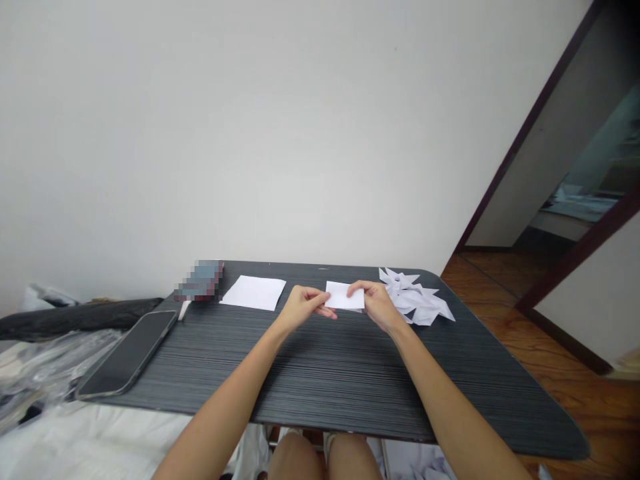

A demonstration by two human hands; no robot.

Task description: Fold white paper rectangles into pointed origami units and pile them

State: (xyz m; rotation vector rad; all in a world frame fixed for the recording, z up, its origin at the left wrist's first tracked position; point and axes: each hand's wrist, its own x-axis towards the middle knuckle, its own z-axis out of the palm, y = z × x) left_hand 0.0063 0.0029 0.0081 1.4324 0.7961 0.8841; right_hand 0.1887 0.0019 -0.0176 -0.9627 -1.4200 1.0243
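Observation:
Between my two hands, a little above the table, is a small folded piece of white paper (pixel 340 297). My left hand (pixel 306 305) pinches its left edge between thumb and fingers. My right hand (pixel 379 303) grips the right side, its thumb or finger lying across the front of the sheet. To the left lies a flat stack or sheet of white paper (pixel 254 293). Just beyond my right hand is a pile of pointed folded white paper shapes (pixel 417 300), partly behind that hand.
The dark, wood-grained table (pixel 340 373) stands against a white wall. A phone (pixel 127 357) lies at its left edge, near a blurred-out object (pixel 200 280) at the back left. Plastic-wrapped items (pixel 55 367) sit left of the table. A doorway opens on the right.

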